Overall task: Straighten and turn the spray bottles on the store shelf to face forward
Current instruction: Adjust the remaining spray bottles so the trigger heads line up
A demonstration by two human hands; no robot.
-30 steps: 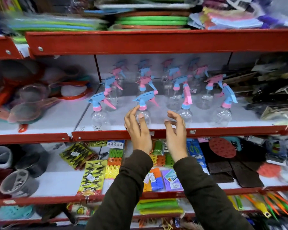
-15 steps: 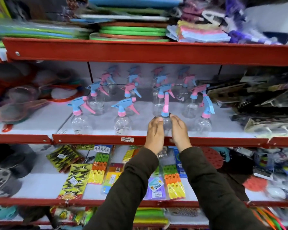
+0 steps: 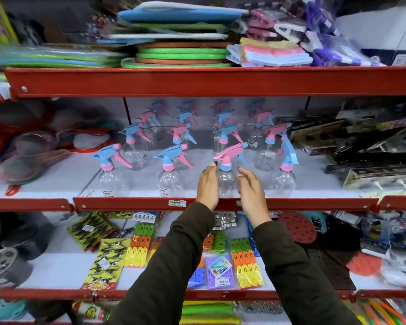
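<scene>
Here, a clear plastic spray bottle (image 3: 226, 181) with a rounded, glossy body, blue collar and pink trigger head stands at the front of the white middle shelf (image 3: 63, 181), just behind its red metal lip (image 3: 291, 204). Its nozzle points to the left. The left hand (image 3: 208, 187) and right hand (image 3: 252, 192) flank the bottle's body, fingers loosely spread and released; whether the palms touch the plastic cannot be told. Dark olive sleeves (image 3: 174, 266) cover both forearms. Other bottles of the same shape, some with blue heads and pink triggers, stand in rows on either side and behind, mostly pointing left, while the right front bottle (image 3: 283, 179) has its head turned differently. A white price label (image 3: 177, 202) sticks to the lip.
</scene>
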